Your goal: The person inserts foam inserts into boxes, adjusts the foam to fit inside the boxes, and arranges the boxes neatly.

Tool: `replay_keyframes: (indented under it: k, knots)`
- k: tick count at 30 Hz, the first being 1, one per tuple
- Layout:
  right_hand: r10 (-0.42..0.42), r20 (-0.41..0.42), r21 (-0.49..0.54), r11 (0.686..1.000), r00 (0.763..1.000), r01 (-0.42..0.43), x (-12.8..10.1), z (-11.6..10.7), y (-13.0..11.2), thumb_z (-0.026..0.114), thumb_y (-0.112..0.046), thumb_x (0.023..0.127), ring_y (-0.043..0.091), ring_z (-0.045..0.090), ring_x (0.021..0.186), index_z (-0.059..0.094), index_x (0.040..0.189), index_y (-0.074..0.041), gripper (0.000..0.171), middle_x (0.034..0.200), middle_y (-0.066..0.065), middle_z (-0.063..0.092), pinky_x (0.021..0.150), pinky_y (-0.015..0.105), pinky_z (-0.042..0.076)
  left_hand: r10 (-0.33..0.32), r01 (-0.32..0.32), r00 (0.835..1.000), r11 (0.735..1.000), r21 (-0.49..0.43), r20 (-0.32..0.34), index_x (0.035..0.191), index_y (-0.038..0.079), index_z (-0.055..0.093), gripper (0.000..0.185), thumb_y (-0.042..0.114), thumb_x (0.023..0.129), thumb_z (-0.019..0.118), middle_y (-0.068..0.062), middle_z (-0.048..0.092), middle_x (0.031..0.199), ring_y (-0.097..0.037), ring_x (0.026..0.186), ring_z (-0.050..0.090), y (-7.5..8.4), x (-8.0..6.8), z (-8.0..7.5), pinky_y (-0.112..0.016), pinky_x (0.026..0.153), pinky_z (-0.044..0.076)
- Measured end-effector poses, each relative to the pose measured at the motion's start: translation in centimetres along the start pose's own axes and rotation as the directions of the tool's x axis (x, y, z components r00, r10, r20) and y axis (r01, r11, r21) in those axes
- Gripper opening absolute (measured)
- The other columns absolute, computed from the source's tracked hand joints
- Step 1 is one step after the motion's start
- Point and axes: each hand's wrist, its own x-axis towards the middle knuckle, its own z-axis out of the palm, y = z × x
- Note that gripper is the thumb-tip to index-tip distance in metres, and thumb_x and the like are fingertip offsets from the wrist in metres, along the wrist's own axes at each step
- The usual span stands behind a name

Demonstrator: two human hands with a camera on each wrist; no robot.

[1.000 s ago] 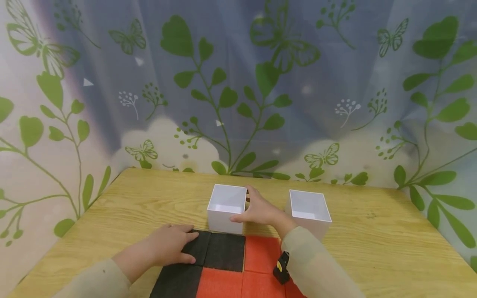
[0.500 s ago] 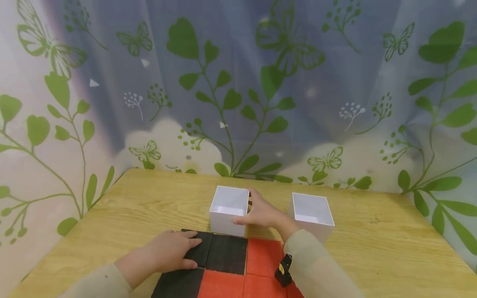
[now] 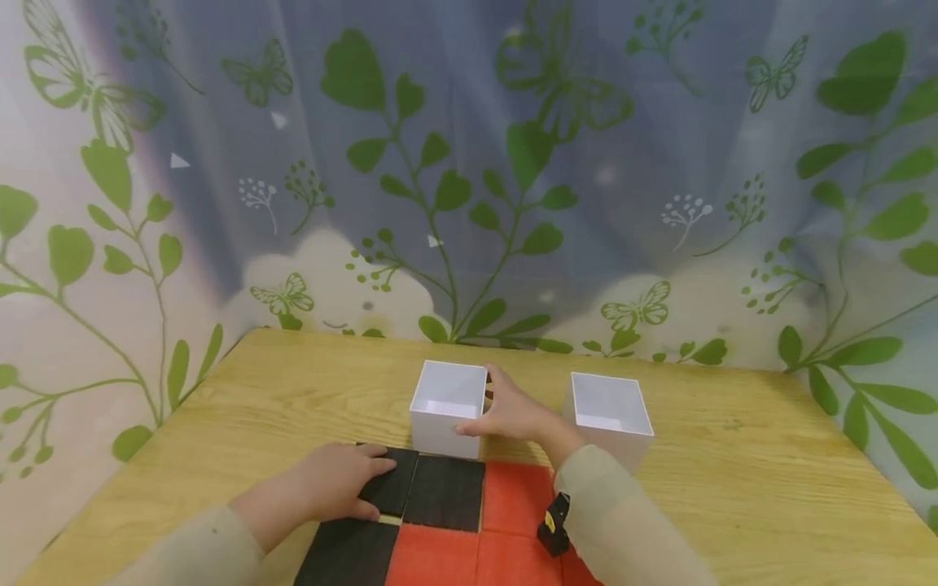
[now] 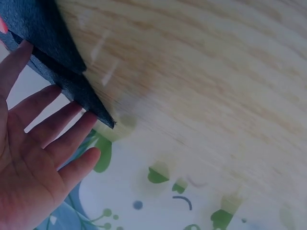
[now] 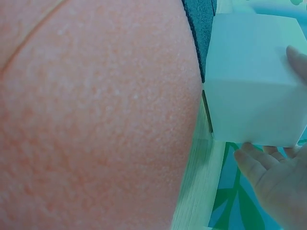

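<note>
My left hand (image 3: 339, 482) lies with fingers extended on a black square felt-like tile (image 3: 396, 482), thumb toward its near edge. In the left wrist view, the left hand's (image 4: 38, 148) spread fingertips meet the dark tile (image 4: 91, 98). My right hand (image 3: 513, 409) holds the right side of an open-topped white box (image 3: 443, 435), thumb on the front wall and fingers around the right and back. The right wrist view shows the white box (image 5: 256, 52) between the right hand's (image 5: 283, 187) thumb and fingers.
A second open white box (image 3: 611, 435) stands to the right, behind my right forearm. More black tiles (image 3: 444, 492) and red tiles (image 3: 434, 557) lie edge to edge on the wooden table (image 3: 733, 488). A leaf-patterned curtain (image 3: 469, 163) hangs behind.
The black tile under my left hand has slid slightly away from the black tile nearer me, and a thin strip of wood shows between them. My right hand keeps its hold.
</note>
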Motion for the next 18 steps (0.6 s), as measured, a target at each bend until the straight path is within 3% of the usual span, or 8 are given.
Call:
replay_keyframes:
  k: [11,18]
  knots:
    - [0.015,0.011,0.008,1.000,1.000,-0.015,-0.21,0.63,0.22,0.080,-0.027,0.073,0.036,0.030,0.132,0.004,0.148,-0.003,0.110,0.150,0.019,0.012,0.099,0.046,0.036,0.018,-0.017,1.000,0.999,-0.032,0.015,0.125,0.014,0.061,0.057,0.041,0.076,0.073,-0.009,0.055,0.128,-0.027,0.109,0.057,-0.53,-0.34,0.40,-0.045,0.091,0.043]
    - [-0.007,-0.004,0.003,1.000,1.000,0.007,-0.20,0.21,-0.04,0.080,-0.025,0.074,0.036,0.031,0.131,0.008,0.147,-0.002,0.105,0.148,0.019,0.016,0.099,0.046,0.037,0.124,-0.125,0.992,0.989,-0.074,-0.014,0.124,0.012,0.062,0.044,0.029,0.084,0.064,-0.013,0.057,0.126,-0.026,0.110,0.057,-0.73,-0.66,0.05,-0.042,0.088,0.046]
